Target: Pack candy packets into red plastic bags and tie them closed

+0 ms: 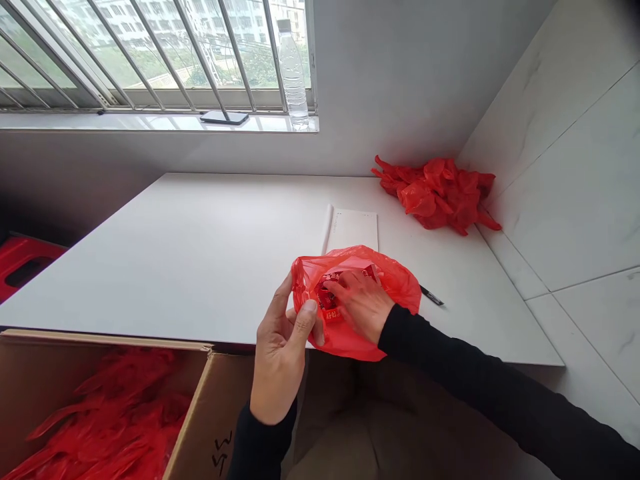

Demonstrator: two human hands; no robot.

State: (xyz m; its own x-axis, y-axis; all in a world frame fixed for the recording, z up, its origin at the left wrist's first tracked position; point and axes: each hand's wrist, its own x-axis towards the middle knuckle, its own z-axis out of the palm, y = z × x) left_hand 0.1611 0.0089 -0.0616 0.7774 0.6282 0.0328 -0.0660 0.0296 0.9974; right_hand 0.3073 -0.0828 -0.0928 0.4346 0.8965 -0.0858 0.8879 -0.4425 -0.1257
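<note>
My left hand (pixel 280 357) grips the gathered rim of a thin red plastic bag (pixel 400 277) at its left side, thumb in front. The bag's mouth faces me, over the front edge of the white table (pixel 225 267). Inside it lie red packets (pixel 330 301) with printed characters; how many cannot be made out. Reaching in from the right, my right hand (pixel 365 303) has its fingers curled on these packets. Its fingertips are partly hidden among them.
Crumpled red bags (pixel 440 193) lie in the far right corner. Beyond the held bag is a white pad (pixel 353 228); a black cutter (pixel 432 295) lies right of it. A cardboard box (pixel 200 400) with red bags stands front left. A bottle (pixel 293 77) and phone (pixel 225 118) rest on the sill.
</note>
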